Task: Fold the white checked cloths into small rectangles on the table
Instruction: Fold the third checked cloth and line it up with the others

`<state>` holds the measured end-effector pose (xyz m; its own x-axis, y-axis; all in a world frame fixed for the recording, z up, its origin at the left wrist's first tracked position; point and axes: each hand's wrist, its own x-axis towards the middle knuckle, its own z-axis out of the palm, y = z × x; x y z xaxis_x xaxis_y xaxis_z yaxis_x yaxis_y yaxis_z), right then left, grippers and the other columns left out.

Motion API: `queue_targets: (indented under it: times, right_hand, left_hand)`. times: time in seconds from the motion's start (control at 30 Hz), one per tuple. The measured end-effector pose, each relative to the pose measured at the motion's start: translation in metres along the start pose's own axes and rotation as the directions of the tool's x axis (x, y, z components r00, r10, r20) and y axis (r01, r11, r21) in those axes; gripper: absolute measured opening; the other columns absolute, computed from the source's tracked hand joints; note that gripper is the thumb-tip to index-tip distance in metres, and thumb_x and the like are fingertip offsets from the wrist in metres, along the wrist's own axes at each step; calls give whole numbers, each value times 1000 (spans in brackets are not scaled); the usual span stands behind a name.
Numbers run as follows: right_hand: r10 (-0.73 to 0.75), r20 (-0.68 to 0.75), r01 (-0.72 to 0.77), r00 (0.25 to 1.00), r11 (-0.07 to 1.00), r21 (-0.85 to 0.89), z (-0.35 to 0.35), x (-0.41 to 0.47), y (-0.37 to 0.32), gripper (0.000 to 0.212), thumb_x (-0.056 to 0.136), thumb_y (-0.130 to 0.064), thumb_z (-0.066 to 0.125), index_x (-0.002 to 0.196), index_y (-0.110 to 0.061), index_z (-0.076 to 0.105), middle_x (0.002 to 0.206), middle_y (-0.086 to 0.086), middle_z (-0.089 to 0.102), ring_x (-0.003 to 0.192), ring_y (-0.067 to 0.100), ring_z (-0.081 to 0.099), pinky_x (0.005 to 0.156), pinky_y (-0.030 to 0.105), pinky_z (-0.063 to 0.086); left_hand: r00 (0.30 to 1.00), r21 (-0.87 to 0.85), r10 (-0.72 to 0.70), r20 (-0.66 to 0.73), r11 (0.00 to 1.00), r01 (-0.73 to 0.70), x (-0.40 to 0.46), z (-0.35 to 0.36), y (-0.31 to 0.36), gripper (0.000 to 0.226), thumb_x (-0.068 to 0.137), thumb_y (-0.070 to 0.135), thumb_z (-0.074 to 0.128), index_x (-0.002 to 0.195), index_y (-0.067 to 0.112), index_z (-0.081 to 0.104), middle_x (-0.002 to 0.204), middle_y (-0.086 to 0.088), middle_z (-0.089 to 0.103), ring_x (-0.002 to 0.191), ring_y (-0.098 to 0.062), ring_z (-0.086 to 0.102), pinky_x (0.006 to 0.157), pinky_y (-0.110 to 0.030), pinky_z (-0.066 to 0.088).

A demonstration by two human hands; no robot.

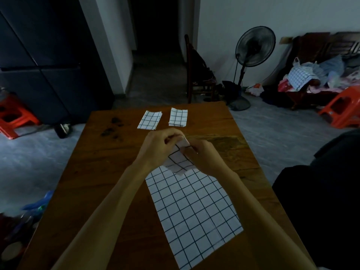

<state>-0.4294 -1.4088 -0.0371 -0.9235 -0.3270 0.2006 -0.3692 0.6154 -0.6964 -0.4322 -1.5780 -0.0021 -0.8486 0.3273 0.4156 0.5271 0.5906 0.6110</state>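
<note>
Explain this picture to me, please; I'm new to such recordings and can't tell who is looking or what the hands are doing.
There is no machine here. A camera worn on a person's head looks forward and down, so the two bare arms are that person's own. On the wooden table a large checked cloth lies spread out. The left hand and the right hand both pinch a smaller checked cloth lifted above its far end. Two folded cloths lie side by side, apart, near the far edge. Behind stand a fan and red stools.
</note>
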Motion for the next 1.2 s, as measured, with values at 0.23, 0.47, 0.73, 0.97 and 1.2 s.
queue_targets:
  times: [0.23, 0.47, 0.73, 0.97, 1.2]
  right_hand:
    - [164, -107, -106, 981, 902, 418, -15, -8, -2, 18, 96, -21, 52, 87, -11, 64, 79, 0, 68, 71, 9, 67, 62, 23, 55]
    - [298, -164, -180, 940, 844, 505, -2, -8, -6, 17, 94, -25, 56, 84, -16, 66, 80, -1, 69, 73, 7, 66, 64, 23, 55]
    - [328, -175, -203, 928, 843, 498, 3, -9, -14, 17, 93, -29, 59, 90, -15, 68, 85, 3, 71, 79, 17, 68, 71, 36, 59]
    - [293, -192, -122, 937, 787, 604, -9, -15, -8, 15, 95, -20, 55, 97, -25, 68, 92, -5, 72, 88, 12, 69, 78, 32, 58]
    - [300, -240, -125, 923, 825, 551, -12, -16, -3, 10, 92, -21, 59, 94, -25, 68, 88, -3, 71, 81, 13, 69, 74, 33, 59]
  left_hand:
    - [922, -331, -344, -177, 903, 273, -20, -4, -9, 48, 97, 45, 36, 136, 16, 36, 85, 16, 48, 72, 4, 51, 65, -15, 50]
    - [924, -533, -372, -91, 802, 271, -33, 20, -12, 46, 90, 59, 41, 111, 19, 48, 93, 4, 58, 79, -1, 58, 67, -20, 51]
    - [924, -432, -356, -140, 862, 266, -32, 27, -14, 17, 101, 23, 36, 116, 17, 42, 92, 7, 54, 76, 1, 55, 66, -21, 51]
    - [921, -430, -360, -150, 862, 267, -32, 26, -14, 15, 102, 19, 29, 108, 13, 41, 75, 0, 49, 57, -13, 42, 49, -27, 37]
    - [927, -382, -332, -172, 890, 248, -35, 28, -14, 11, 101, 19, 32, 101, 12, 40, 71, 2, 45, 49, -5, 40, 43, -19, 34]
